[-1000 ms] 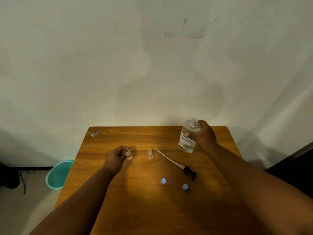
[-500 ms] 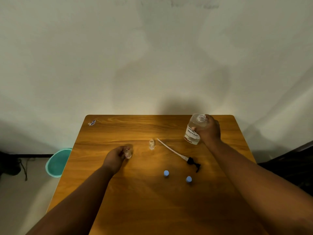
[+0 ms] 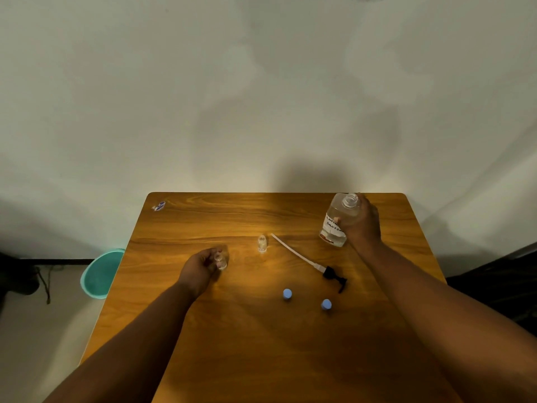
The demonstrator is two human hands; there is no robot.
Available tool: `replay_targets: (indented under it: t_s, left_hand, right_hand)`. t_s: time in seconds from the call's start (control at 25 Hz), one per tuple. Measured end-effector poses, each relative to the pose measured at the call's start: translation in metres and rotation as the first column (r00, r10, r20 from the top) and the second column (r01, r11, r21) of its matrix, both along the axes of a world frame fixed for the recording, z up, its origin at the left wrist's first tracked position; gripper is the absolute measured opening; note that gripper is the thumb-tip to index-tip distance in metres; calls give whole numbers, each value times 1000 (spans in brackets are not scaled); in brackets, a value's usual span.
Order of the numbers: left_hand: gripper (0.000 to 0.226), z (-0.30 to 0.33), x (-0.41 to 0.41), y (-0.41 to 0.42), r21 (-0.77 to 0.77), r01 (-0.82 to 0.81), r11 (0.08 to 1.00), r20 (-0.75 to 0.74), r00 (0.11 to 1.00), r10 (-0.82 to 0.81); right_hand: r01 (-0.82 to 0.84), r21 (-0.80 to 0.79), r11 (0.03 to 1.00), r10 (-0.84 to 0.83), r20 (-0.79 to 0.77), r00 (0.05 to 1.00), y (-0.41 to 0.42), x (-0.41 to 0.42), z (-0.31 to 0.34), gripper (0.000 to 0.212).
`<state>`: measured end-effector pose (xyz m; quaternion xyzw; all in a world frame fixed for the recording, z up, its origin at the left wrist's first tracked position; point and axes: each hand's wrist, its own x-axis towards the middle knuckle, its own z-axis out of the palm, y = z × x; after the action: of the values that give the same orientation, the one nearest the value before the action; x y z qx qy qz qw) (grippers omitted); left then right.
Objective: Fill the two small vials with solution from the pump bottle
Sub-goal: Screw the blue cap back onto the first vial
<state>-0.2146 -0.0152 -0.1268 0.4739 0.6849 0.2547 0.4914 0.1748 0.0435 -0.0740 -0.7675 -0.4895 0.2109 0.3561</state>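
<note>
So the pump bottle (image 3: 338,221) is clear, its neck open with no pump on it, and the right hand (image 3: 361,225) has its fingers wrapped around the body near the far right corner of the table (image 3: 261,359). It has a white handwritten label; I can make out something like "CONTA... SOLUTIO...", the rest is hidden by the thumb. The left hand (image 3: 200,269) pinches one small vial (image 3: 220,260) at its fingertips, low over the wood. The second vial (image 3: 261,243) stands uncapped just right of that hand. The pump head (image 3: 334,277) with its long dip tube lies flat between the two hands. Two blue caps (image 3: 287,294) sit nearer the body, below the pump. Loads of bare wood on the near side. A sticker (image 3: 159,205) is at the far left corner, a teal bucket (image 3: 100,273) off the left edge.
</note>
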Motion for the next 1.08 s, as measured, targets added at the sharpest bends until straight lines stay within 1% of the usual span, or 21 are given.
replay_targets:
  t_s: [0.12, 0.16, 0.2, 0.24, 0.28, 0.32, 0.36, 0.4, 0.44, 0.48, 0.52, 0.56, 0.6, 0.64, 0.68, 0.72, 0.8, 0.84, 0.92, 1.0, 1.08]
  left_hand:
    - [53, 6, -3, -1, -40, 48, 998, 113, 993, -43]
    - [61, 10, -5, -1, -29, 56, 998, 73, 996, -53]
    - [64, 16, -6, -2, 16, 57, 998, -64, 996, -56]
    - [62, 21, -7, 0, 97, 71, 993, -246, 968, -45]
    - [59, 29, -6, 1, 207, 110, 972, -408, 913, -16]
    - [54, 38, -2, 3, 314, 173, 933, -518, 855, 16]
    - [51, 47, 4, 6, 396, 235, 888, -572, 819, 38]
    - [48, 53, 12, 12, 460, 286, 840, -585, 810, 44]
    - [45, 59, 24, 17, 502, 325, 802, -579, 815, 33]
    - [41, 63, 37, 22, 517, 339, 786, -539, 842, -9]
    - [39, 66, 54, 25, 499, 327, 803, -460, 885, -74]
    - [39, 64, 68, 27, 446, 286, 848, -345, 929, -132]
    - [41, 58, 81, 29, 359, 235, 903, -219, 962, -164]
    - [47, 50, 90, 30, 265, 179, 947, -121, 981, -151]
    - [53, 39, 95, 30, 196, 127, 972, -72, 991, -115]
    - [59, 29, 99, 30, 149, 82, 985, -46, 996, -76]
    - [66, 17, 106, 29, 71, 11, 997, -6, 1000, -10]
    - [65, 14, 108, 29, 44, -10, 999, -14, 1000, 11]
    - [62, 5, 112, 32, 6, -26, 1000, -28, 999, 27]
    - [58, -4, 113, 35, -6, -21, 1000, -26, 999, 21]
    - [46, -10, 114, 39, 8, -32, 999, -47, 998, 32]
  right_hand:
    - [11, -71, 997, -14, -45, 999, -4, 4, 3, 106]
    - [50, -95, 994, -51, -13, 999, -10, 4, 6, 109]
    - [114, -83, 990, -110, 50, 993, -19, 3, 9, 105]
    - [187, -36, 982, -181, 133, 974, -30, 3, 13, 95]
    - [234, 37, 971, -237, 211, 948, -42, 1, 17, 83]
    - [239, 122, 963, -265, 278, 924, -56, 0, 18, 73]
    - [196, 189, 962, -250, 328, 911, -68, -2, 15, 66]
    - [118, 215, 970, -192, 367, 910, -82, -5, 9, 60]
    - [11, 191, 982, -91, 415, 905, -94, -7, 1, 54]
    - [-119, 129, 985, 45, 469, 882, -105, -10, -7, 46]
    - [-245, 24, 969, 202, 494, 846, -116, -12, -15, 37]
    - [-343, -109, 933, 354, 457, 816, -126, -15, -21, 29]
    - [-405, -241, 882, 469, 365, 804, -135, -19, -26, 27]
    - [-426, -359, 830, 527, 258, 810, -143, -24, -32, 32]
    - [-410, -443, 797, 529, 188, 827, -149, -28, -39, 40]
    - [-369, -488, 791, 504, 178, 845, -154, -32, -45, 48]
    - [-314, -526, 791, 485, 226, 845, -159, -37, -53, 59]
    - [-316, -535, 784, 497, 234, 836, -159, -39, -56, 61]
    - [-333, -544, 770, 512, 217, 831, -157, -38, -61, 56]
    - [-337, -547, 767, 518, 217, 827, -155, -34, -67, 47]
    - [-348, -542, 765, 537, 238, 809, -154, -32, -72, 33]
